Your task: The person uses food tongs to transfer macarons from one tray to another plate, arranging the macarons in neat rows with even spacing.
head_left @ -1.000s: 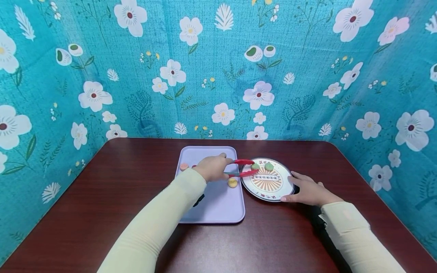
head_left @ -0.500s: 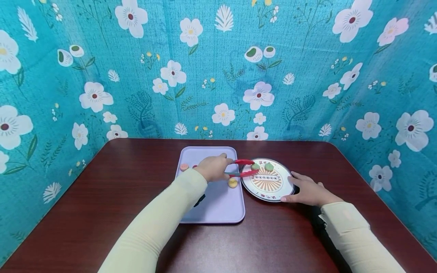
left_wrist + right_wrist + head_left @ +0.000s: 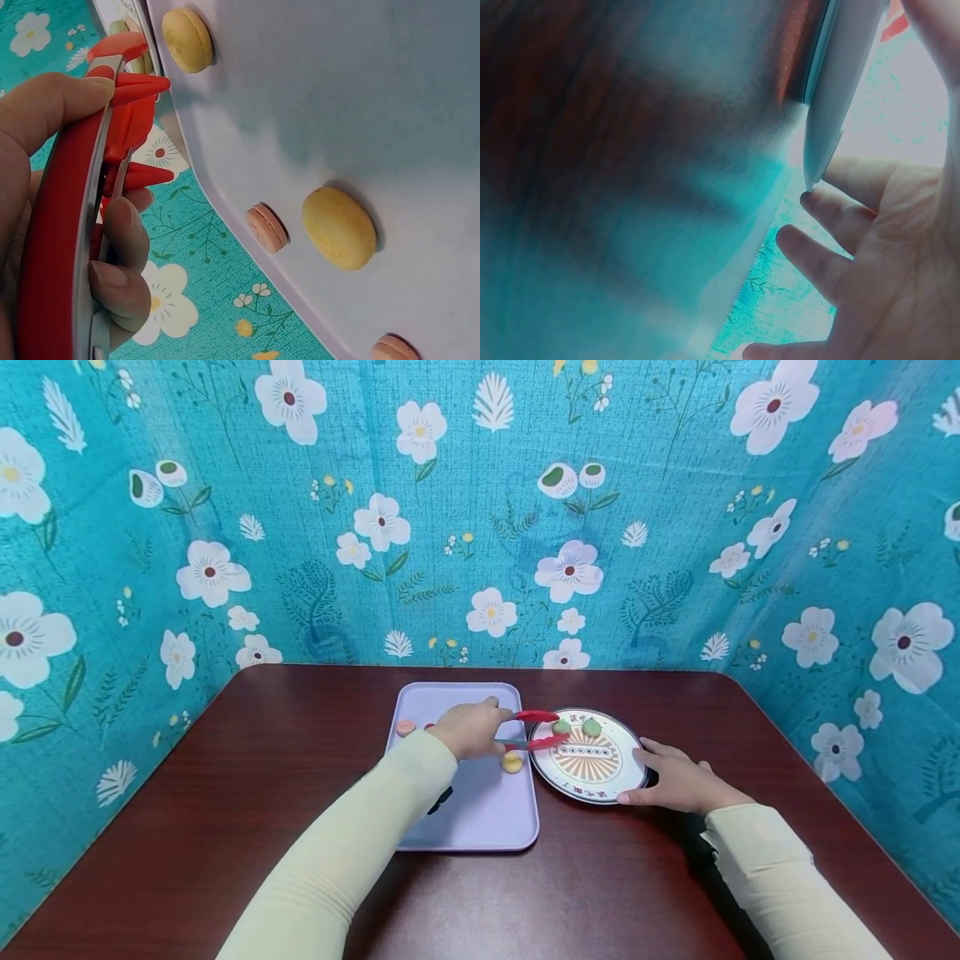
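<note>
Flowered curtain [image 3: 457, 452] behind the counter [image 3: 600, 877], and my left grip [image 3: 470, 729] holds red tongs [image 3: 546, 742]! I see a green macaron [image 3: 561, 727] between their tips, left on the plate [image 3: 588, 777]; right grip [image 3: 681, 779], spread wide, touches its rim.

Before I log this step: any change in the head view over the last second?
Nothing visibly moved, taken or let go; just a slight drift of the view. Same as before: left hand holding the tongs, tips either side of the left green macaron; right green macaron on the plate; right hand at the plate's rim; tray in place.
</note>
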A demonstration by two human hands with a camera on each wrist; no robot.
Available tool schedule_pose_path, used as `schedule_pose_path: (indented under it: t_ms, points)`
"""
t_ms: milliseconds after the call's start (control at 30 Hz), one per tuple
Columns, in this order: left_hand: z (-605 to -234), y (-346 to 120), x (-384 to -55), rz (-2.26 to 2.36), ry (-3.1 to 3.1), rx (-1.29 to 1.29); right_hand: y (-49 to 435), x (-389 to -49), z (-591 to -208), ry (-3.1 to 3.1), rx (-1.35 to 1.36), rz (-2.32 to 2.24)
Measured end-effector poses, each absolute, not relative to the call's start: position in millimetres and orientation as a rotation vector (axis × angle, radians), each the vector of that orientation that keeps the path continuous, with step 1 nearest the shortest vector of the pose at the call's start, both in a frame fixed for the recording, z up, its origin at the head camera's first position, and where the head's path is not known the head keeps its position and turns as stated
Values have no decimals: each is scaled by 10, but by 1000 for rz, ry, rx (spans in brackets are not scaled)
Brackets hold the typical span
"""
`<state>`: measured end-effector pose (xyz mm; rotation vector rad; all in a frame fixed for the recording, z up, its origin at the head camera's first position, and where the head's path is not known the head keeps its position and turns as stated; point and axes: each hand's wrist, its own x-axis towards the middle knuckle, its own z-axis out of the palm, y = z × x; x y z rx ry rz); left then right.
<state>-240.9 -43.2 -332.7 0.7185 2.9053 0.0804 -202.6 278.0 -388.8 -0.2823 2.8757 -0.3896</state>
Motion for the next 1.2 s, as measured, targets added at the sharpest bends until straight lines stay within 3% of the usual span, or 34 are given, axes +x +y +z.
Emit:
schedule_pose_path:
  t_ms: [1200]
  points:
    - [-3336,-603,-2335,283,2921,674,2775,-2022,-3883,2866,-264,-391]
